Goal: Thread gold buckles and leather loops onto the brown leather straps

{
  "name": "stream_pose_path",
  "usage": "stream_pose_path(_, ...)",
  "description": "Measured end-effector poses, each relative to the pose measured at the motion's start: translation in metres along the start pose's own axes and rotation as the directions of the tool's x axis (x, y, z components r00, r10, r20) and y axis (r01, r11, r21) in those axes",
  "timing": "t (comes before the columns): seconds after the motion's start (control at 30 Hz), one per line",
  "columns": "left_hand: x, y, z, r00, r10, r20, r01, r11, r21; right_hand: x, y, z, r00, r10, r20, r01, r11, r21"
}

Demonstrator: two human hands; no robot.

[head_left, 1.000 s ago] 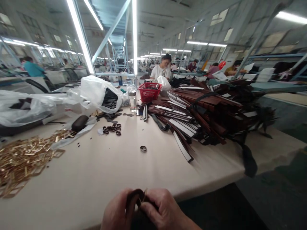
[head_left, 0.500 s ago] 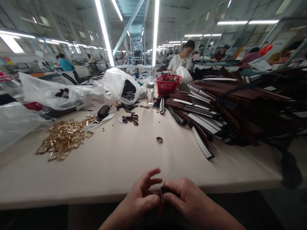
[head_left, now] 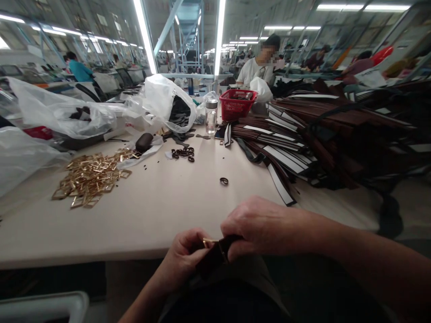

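Over my lap, by the front edge of the table, my left hand (head_left: 183, 255) is closed on a dark brown strap (head_left: 210, 260) with a gold rectangular buckle (head_left: 209, 242) at it. My right hand (head_left: 247, 224) grips the same strap just right of the buckle, fingers wrapped over it from above. How the strap runs through the buckle is partly hidden by the fingers. One small dark brown loop (head_left: 224, 181) lies on the table beyond my hands. Farther back sits a cluster of similar loops (head_left: 183, 153).
Gold buckles (head_left: 89, 177) are heaped at left, near a dark oval case (head_left: 144, 141). Brown strips (head_left: 283, 152) pile up at right. A red basket (head_left: 237, 105), a clear bottle (head_left: 211, 117) and plastic bags (head_left: 161, 96) stand behind. A person (head_left: 261, 65) works beyond them.
My left hand's spread fingers have closed on the strap. My right hand has lifted and turned over it. The gold buckle now shows between my hands. The view has tilted down.
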State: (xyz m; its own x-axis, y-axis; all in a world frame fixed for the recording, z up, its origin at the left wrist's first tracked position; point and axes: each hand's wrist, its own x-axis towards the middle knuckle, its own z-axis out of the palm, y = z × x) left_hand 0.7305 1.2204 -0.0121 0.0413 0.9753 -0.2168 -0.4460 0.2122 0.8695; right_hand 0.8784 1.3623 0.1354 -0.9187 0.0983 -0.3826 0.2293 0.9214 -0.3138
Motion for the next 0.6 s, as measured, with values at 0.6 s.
stream_pose_path(0.6, 0.053, -0.027, -0.011, 0.878, 0.256, -0.405, -0.256, 0.965, 0.054, 0.05, 0.048, 0.118, 0.847, 0.246, -0.471, 0.177, 0.706, 0.685)
